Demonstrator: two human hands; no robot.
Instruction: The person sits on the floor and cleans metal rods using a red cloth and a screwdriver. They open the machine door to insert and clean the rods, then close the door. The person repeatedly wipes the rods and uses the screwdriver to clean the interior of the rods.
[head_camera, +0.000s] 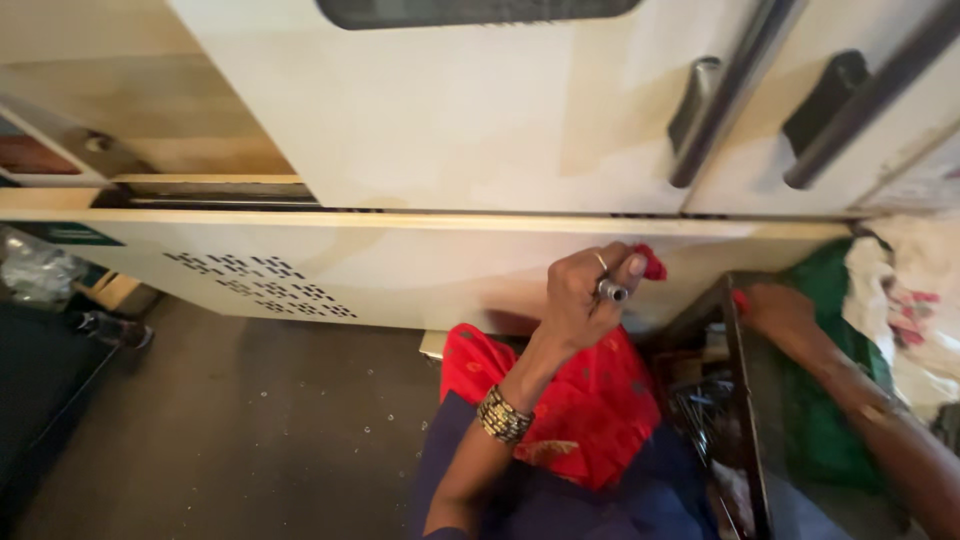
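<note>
Cream cabinet panels (430, 260) fill the background above grey floor (250, 420). Left hand (585, 295) is closed on a small metal part (612, 291) against the panel; right hand (775, 305) grips a dark box's (745, 400) rim.

My left hand (585, 300) is raised, wrist bent, fingers curled shut with thumb on top, bangles on the forearm. My right hand (775, 308) reaches forward, arm outstretched, fingers curled downward.
</note>
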